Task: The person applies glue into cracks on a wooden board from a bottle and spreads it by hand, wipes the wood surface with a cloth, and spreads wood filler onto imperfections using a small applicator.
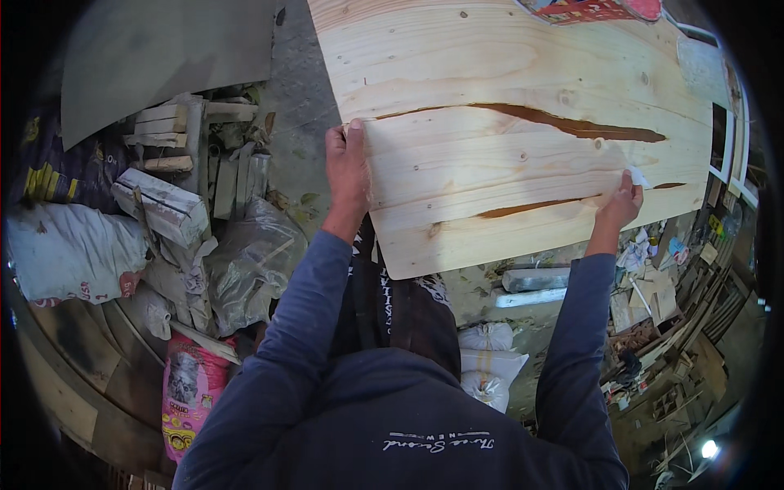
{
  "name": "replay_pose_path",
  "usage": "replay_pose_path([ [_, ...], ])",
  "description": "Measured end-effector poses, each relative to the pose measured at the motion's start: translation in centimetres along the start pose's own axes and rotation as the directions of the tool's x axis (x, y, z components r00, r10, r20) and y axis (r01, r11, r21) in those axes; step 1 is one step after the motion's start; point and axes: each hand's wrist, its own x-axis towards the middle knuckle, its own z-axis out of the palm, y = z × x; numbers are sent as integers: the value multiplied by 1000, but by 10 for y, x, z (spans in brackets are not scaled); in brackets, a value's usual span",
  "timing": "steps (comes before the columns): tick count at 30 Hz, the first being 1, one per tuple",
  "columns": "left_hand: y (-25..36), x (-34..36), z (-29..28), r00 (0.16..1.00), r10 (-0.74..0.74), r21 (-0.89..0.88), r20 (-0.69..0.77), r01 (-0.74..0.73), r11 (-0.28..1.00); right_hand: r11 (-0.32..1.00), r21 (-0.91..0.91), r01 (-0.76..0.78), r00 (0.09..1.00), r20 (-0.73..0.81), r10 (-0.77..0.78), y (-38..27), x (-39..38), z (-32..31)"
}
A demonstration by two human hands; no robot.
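Note:
A pale plywood panel [514, 65] with two long, dark brown split-like patches [572, 124] fills the upper middle of my view, over my legs. My left hand [348, 163] grips its left edge, thumb on the top face. Closed around a small white piece [639, 177], perhaps paper or a flat tool, my right hand [621, 200] is against the panel just above the lower patch. Exactly what that piece is, I cannot tell.
Left lie a grey sheet [163, 45], wood offcuts [163, 122], a white sack [73, 249], plastic sheeting [249, 257] and a pink bag [193, 392]. White sacks [490, 367] lie beside my legs. Scrap wood [670, 327] clutters the right; a red item [572, 10] rests atop the panel.

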Motion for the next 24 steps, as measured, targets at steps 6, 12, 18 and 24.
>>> replay_pose_path([
  [6, 5, 2, 1, 998, -29, -31, 51, 31, 999, 997, 67, 23, 999, -42, -21, -5, -3, 10],
  [12, -4, 3, -10, 997, 9, 27, 78, -11, 1000, 998, 44, 39, 977, 206, -47, -40, -102, 34],
  [18, -8, -6, -29, 970, -65, -383, 233, 153, 911, 975, -179, 129, 740, 672, 25, -79, -295, 79],
  [24, -29, -19, -70, 988, -86, -247, 128, 116, 962, 892, -56, 448, 571, 786, -237, -92, -377, 128],
])
